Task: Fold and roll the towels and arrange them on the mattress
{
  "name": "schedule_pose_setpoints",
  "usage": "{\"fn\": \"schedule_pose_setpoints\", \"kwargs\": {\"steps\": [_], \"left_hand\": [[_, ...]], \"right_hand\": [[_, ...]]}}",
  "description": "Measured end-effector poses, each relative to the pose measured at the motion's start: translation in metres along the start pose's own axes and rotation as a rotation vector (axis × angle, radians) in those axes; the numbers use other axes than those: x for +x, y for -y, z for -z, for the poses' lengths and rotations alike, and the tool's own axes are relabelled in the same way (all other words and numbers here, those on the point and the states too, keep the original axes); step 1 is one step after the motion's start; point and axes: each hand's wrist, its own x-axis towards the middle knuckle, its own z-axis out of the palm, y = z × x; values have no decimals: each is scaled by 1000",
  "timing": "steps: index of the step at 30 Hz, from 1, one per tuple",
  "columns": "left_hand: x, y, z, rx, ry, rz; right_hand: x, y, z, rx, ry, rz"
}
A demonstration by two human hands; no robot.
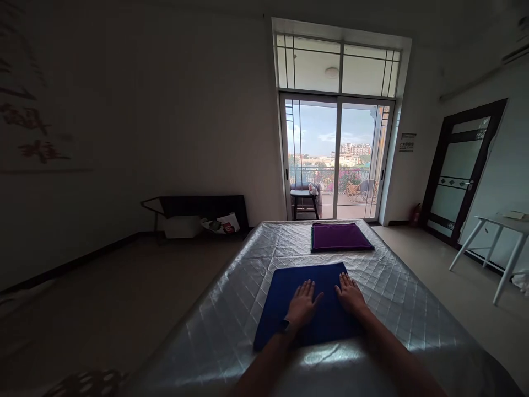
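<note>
On the silver-quilted worktop (223, 309), nearer than the purple cloth (341, 237), the blue cloth (276, 300) lies under the left hand (303, 304) and, by its right edge, the right hand (351, 296), both flat and released, though uneven pushing could skew or ruck it.

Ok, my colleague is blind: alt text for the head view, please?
A person's left hand and right hand lie on a blue cloth, the right at its edge. A purple cloth lies beyond on the silvery cover, before a glass door.
</note>
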Motion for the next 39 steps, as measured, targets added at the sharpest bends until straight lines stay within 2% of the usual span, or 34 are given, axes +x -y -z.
{"fn": "schedule_pose_setpoints", "kwargs": {"steps": [3, 6, 9, 16, 21, 23, 25, 27, 31, 33, 34, 36, 39], "left_hand": [[-26, 47, 9, 20, -3, 172], [-46, 74, 11, 22, -28, 235], [-52, 78, 9, 4, -54, 248], [-48, 71, 9, -5, -58, 253], [-50, 76, 18, 8, -16, 250], [-47, 73, 20, 6, -18, 259], [-43, 59, 21, 9, -26, 247], [-37, 29, 19, -10, -39, 157], [-28, -49, 10, -133, -62, -162], [-28, -72, 6, -153, -56, -227], [-29, -75, 6, -150, -45, -224], [-34, -64, 7, -129, -12, -162], [-56, -14, 12, -77, 23, -19]], "right_hand": [[-1, 2, 4, 11, -6, 1], [-5, 5, 9, 2, -2, 5], [-14, 7, 10, -5, -8, 5], [-58, 0, -9, 4, -27, 44], [-68, 4, -3, -8, -12, 38], [-68, 5, -1, 5, -22, 32], [-67, 5, -2, 12, -31, 26], [-67, 5, -3, 10, -30, 23], [-67, 3, -4, -13, -17, 43], [-68, 2, -4, -22, -17, 57], [-68, 2, -3, -23, -19, 58], [-69, 3, -2, -20, -20, 44], [-70, 5, 0, -19, -13, 27]]}}
